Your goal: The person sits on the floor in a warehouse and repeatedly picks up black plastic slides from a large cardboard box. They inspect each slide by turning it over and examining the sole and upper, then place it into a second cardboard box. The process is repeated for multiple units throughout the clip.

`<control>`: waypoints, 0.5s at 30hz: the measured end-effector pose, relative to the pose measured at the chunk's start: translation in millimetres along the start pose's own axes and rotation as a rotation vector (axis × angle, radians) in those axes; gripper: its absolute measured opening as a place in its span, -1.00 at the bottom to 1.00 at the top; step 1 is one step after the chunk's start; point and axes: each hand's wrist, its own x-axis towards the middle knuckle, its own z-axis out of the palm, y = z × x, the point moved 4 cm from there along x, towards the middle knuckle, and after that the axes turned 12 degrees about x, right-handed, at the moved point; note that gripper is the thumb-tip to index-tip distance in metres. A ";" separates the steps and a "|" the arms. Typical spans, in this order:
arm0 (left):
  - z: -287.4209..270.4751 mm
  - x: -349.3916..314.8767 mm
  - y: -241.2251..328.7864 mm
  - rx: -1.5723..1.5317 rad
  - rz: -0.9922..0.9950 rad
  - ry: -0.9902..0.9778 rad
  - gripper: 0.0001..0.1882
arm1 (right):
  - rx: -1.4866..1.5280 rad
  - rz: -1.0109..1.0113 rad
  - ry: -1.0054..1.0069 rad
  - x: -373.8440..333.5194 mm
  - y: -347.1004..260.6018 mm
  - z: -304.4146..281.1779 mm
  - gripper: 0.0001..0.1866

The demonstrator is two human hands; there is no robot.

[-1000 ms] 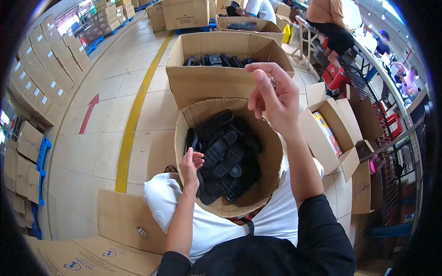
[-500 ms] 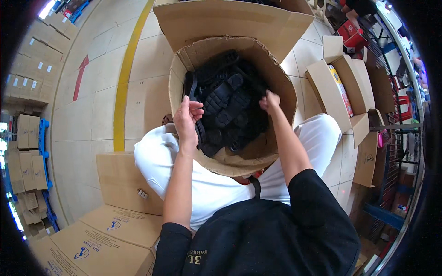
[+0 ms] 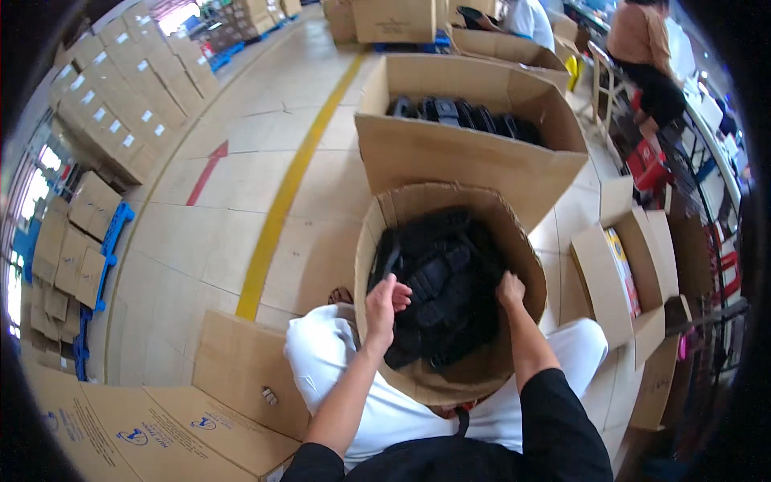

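Since a second ago, the right hand (image 3: 511, 291) has dropped into the cardboard carton (image 3: 522, 241), fingers curled beside the black shoe soles (image 3: 438, 277) heaped inside; its grip cannot be told. The left hand (image 3: 383, 309) sits half-open at the left rim.

We've got a messy heap of black, sole-shaped pieces (image 3: 450, 313) loose inside our cardboard carton (image 3: 442, 198), lying at all sorts of angles and overlapping. One with a chunky, segmented surface (image 3: 430, 279) lies slantwise on top near the middle. Another long, narrow one (image 3: 393, 257) sits up near the left edge. Toward the right edge, we can't really separate individual pieces.
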 end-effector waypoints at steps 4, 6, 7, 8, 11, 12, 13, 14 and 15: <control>3.0 -1.2 1.1 0.027 0.017 -0.030 -0.65 | -0.077 -0.110 0.269 2.1 -18.5 -43.5 -0.76; 1.4 -1.4 0.0 0.043 0.026 -0.041 -0.65 | -0.087 -0.237 0.369 -7.9 -45.6 -81.3 -0.88; 3.1 -0.6 -0.1 0.051 0.032 -0.056 -0.65 | -0.078 -0.253 0.418 -14.3 -53.1 -100.5 -0.87; 4.3 0.2 -1.5 0.051 0.029 -0.075 -0.66 | -0.065 -0.272 0.464 -21.0 -60.3 -116.3 -0.86; 6.4 0.9 -7.2 0.087 0.010 -0.142 -0.69 | -0.054 -0.368 0.580 -55.2 -81.8 -165.3 -0.84; 7.5 1.1 -8.9 0.118 -0.001 -0.178 -0.71 | 0.049 -0.398 0.575 -74.1 -89.2 -182.0 -0.83; 8.0 -0.2 -10.6 0.150 -0.016 -0.209 -0.73 | 0.155 -0.429 0.565 -95.4 -97.0 -198.9 -0.83; 9.3 -1.3 -10.8 0.208 0.013 -0.234 -0.76 | 0.259 -0.455 0.553 -111.4 -99.5 -210.3 -0.82; 14.2 -2.4 -10.6 0.263 0.037 -0.272 -0.78 | 0.437 -0.499 0.516 -121.9 -95.0 -217.1 -0.79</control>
